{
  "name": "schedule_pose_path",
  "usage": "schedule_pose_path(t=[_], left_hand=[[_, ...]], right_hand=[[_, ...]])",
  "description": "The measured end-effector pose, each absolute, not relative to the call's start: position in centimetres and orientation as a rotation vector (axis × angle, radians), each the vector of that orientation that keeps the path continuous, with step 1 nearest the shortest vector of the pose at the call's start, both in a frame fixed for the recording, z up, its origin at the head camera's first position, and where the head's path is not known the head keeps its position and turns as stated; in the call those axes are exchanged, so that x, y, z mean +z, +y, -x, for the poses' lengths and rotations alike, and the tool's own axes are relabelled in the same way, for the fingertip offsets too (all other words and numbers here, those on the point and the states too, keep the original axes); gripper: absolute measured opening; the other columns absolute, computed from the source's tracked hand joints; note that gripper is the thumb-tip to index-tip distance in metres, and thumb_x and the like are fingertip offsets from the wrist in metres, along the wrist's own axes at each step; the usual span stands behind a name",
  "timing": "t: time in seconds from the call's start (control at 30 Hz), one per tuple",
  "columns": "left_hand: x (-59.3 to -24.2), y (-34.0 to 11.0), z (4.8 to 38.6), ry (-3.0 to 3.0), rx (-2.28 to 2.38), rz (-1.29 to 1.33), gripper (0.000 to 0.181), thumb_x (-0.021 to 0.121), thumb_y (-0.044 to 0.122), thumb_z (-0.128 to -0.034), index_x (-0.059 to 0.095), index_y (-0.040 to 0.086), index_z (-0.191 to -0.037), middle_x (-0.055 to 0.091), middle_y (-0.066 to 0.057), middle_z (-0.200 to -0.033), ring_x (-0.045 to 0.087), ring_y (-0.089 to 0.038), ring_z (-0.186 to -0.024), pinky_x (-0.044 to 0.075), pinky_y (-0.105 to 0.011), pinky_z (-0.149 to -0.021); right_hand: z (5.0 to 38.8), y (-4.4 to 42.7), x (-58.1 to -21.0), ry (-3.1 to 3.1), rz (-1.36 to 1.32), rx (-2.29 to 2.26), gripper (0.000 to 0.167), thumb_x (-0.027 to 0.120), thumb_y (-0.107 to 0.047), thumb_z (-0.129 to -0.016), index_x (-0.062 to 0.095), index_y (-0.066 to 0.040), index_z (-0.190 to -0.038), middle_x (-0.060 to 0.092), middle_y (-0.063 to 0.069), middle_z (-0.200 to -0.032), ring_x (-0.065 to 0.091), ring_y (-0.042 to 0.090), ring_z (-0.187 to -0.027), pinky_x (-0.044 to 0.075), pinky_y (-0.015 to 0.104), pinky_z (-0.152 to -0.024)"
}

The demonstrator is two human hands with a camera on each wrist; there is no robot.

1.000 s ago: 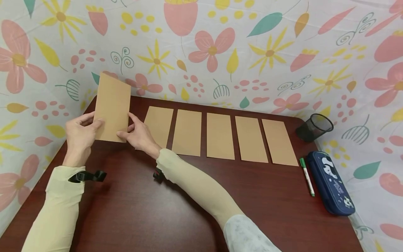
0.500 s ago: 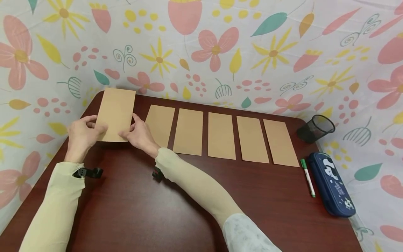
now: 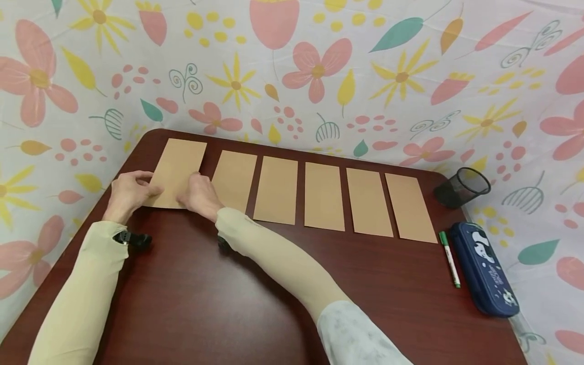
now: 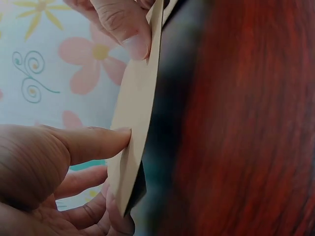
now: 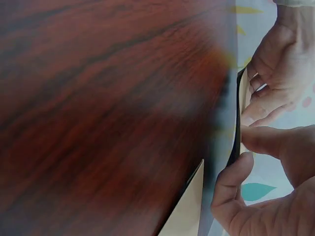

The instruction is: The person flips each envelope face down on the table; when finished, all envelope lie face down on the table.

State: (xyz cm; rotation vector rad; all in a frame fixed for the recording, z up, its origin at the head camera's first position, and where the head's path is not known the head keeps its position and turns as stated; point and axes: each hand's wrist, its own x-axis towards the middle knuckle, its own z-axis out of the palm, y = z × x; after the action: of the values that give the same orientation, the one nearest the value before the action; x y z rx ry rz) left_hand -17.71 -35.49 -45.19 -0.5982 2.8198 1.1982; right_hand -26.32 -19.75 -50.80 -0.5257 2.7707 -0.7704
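A plain brown card (image 3: 179, 165) lies at the far left of the dark wooden table (image 3: 219, 304), its near edge slightly raised. My left hand (image 3: 129, 193) holds its left near corner, thumb on top and fingers underneath, as the left wrist view shows on the card (image 4: 135, 108). At the right near corner my right hand (image 3: 201, 195) pinches the same card; in the right wrist view the right hand's thumb and a finger (image 5: 234, 177) meet at its edge. Beside it lies another brown card (image 3: 234, 177), partly hidden by the right hand.
More brown cards (image 3: 276, 190) continue the row to the right, narrow gaps between them. A green-capped marker (image 3: 450, 261), a navy pencil case (image 3: 485, 271) and a black mesh pen cup (image 3: 461, 187) are along the right side. A floral curtain (image 3: 315, 91) stands behind the table.
Both hands have lowered the card from a nearly upright hold down onto the table, left of the row. The other cards stay where they were.
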Motion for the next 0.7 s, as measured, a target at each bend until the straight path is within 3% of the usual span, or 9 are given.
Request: schedule_pose_path(t=[0.13,0.23,0.43,0.63,0.7], left_hand=[[-45.6,-35.2,18.2,2.823,1.176,0.619,0.059,0.078,0.025,-0.0965,0.063,-0.002,-0.146,0.071,-0.032,-0.128,0.065,-0.042,-0.115,0.048,-0.030,-0.079],[-45.7,-35.0,18.5,2.838,1.143,0.608,0.059,0.078,0.026,-0.0962,0.063,-0.003,-0.146,0.072,-0.033,-0.128,0.063,-0.044,-0.119,0.050,-0.036,-0.083],[-45.6,-34.8,18.8,2.855,1.087,0.578,0.062,0.077,0.027,-0.0976,0.061,-0.006,-0.147,0.071,-0.035,-0.129,0.060,-0.048,-0.123,0.053,-0.057,-0.098],[-45.8,-35.1,18.6,2.897,1.037,0.535,0.056,0.076,0.028,-0.0988,0.065,-0.006,-0.142,0.073,-0.033,-0.123,0.063,-0.046,-0.115,0.051,-0.040,-0.081],[-45.9,-35.1,18.4,2.933,1.048,0.511,0.054,0.076,0.027,-0.0987,0.066,-0.007,-0.140,0.073,-0.033,-0.122,0.063,-0.047,-0.115,0.052,-0.043,-0.082]], right_hand=[[27.1,-20.3,-51.5,2.785,0.598,-0.665,0.032,0.081,-0.020,-0.086,0.054,-0.017,-0.070,0.057,-0.005,-0.073,0.052,0.012,-0.064,0.044,0.022,-0.053],[27.3,-20.4,-51.4,2.782,0.607,-0.612,0.040,0.079,-0.016,-0.084,0.047,-0.019,-0.061,0.055,-0.006,-0.072,0.049,0.012,-0.063,0.043,0.023,-0.050],[27.2,-20.2,-50.7,2.761,0.611,-0.571,0.035,0.080,-0.016,-0.084,0.055,-0.019,-0.060,0.058,-0.007,-0.066,0.053,0.011,-0.064,0.045,0.023,-0.051],[26.5,-19.8,-49.6,2.732,0.606,-0.550,0.030,0.078,-0.014,-0.083,0.059,-0.018,-0.061,0.058,-0.006,-0.065,0.055,0.012,-0.064,0.047,0.025,-0.053],[26.1,-19.7,-49.3,2.756,0.576,-0.566,0.025,0.081,-0.020,-0.085,0.062,-0.018,-0.069,0.060,-0.006,-0.071,0.055,0.011,-0.067,0.046,0.024,-0.055]])
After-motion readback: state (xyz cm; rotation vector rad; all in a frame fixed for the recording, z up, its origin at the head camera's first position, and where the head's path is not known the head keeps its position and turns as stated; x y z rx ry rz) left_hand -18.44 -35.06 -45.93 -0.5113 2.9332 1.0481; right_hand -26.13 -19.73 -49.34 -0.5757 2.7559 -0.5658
